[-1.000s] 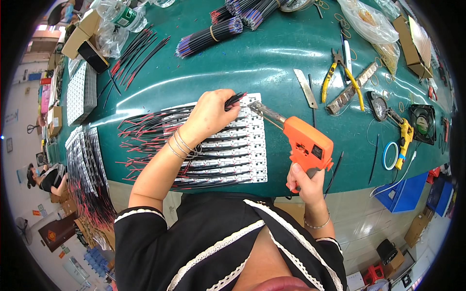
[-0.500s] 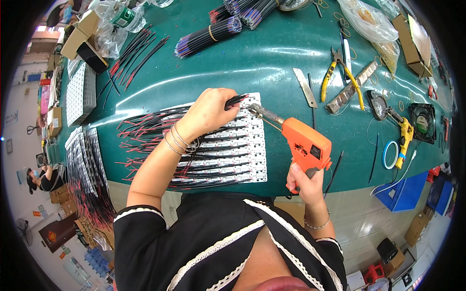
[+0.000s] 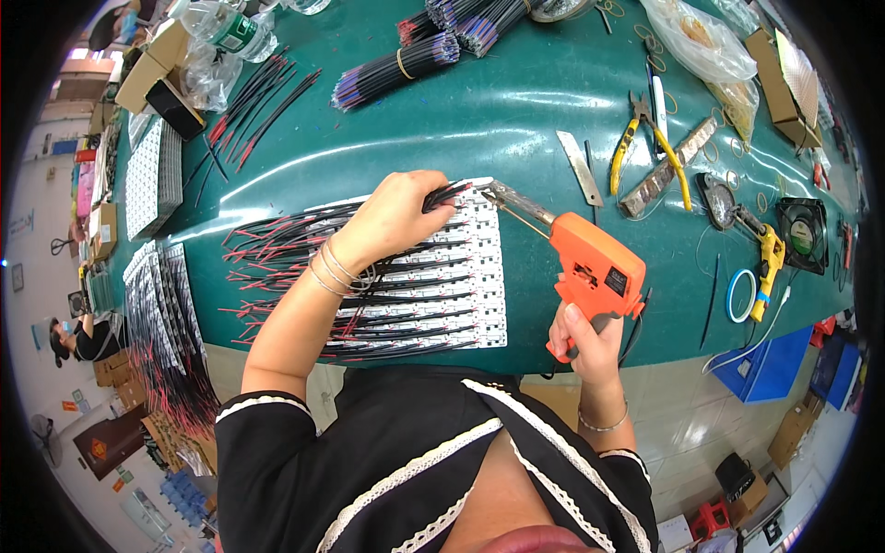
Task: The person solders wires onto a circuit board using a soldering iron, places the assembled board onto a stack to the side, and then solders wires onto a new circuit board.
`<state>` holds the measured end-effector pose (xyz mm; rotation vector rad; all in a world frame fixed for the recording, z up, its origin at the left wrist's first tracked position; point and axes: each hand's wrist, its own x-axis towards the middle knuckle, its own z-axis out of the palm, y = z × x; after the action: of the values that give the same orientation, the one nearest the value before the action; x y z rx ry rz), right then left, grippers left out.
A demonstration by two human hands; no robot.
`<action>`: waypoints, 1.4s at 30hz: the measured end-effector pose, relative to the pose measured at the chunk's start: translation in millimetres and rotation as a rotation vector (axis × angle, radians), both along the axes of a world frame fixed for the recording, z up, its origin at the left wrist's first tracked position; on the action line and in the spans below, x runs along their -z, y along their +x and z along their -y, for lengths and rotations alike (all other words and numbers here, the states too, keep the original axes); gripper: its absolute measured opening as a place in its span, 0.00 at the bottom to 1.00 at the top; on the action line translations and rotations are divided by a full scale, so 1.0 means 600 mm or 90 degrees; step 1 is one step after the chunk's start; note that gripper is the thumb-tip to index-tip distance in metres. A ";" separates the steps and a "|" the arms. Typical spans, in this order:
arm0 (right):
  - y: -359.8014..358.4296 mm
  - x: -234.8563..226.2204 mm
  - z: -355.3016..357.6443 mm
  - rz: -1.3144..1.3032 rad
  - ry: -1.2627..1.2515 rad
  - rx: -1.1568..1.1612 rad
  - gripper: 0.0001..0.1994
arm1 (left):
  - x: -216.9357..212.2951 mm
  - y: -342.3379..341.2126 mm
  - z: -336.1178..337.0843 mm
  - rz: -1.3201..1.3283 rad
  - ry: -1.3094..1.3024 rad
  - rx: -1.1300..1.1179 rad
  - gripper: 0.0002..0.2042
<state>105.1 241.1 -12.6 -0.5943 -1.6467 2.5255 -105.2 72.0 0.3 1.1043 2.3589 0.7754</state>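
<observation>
Wires (image 3: 450,194) are pinched in my left hand (image 3: 398,209), above the white board (image 3: 489,276); my right hand (image 3: 587,339) grips an orange soldering gun (image 3: 597,263), its tip just right of my left hand. Yellow-handled pliers (image 3: 637,111) lie beyond my right hand.

Garment: 1 black fabric top (image 3: 369,433) with a V-shaped neckline. Off-white lace trim (image 3: 412,472) with a scalloped edge runs diagonally along the neckline, 2 bands visible per side. The short black left sleeve (image 3: 263,438) and the short black right sleeve (image 3: 636,484) each end in a narrow edging of similar lace. Left hand (image 3: 396,212): bare; the wrist carries at least 2 thin, round, silver-coloured metal bangles (image 3: 334,263). Right hand (image 3: 590,346): bare; the wrist carries 1 slim silver-coloured bracelet (image 3: 602,429).
</observation>
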 end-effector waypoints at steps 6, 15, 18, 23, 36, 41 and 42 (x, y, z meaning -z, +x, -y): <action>-0.009 -0.003 -0.003 0.009 -0.002 0.002 0.16 | -0.002 -0.001 0.019 0.083 0.029 -0.123 0.09; -0.017 -0.002 -0.002 -0.002 0.034 -0.006 0.12 | -0.004 -0.017 -0.001 0.092 -0.005 -0.173 0.09; -0.021 -0.007 -0.001 0.004 0.038 -0.004 0.11 | 0.003 -0.018 -0.003 0.077 -0.013 -0.170 0.09; -0.022 -0.006 -0.002 0.006 0.045 -0.013 0.11 | 0.010 -0.023 -0.003 0.082 -0.005 -0.138 0.11; -0.029 -0.006 0.004 0.017 0.045 -0.024 0.09 | 0.007 -0.028 -0.016 0.068 -0.074 -0.129 0.13; -0.033 -0.004 0.007 0.017 0.055 -0.018 0.07 | 0.006 -0.029 -0.022 0.068 -0.082 -0.122 0.12; -0.032 -0.003 0.007 0.020 0.062 -0.025 0.06 | 0.006 -0.028 -0.023 0.056 -0.081 -0.120 0.12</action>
<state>85.7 237.0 -10.6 -0.6006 -1.7983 2.4574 -122.2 85.7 -3.5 0.7890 2.4241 0.7103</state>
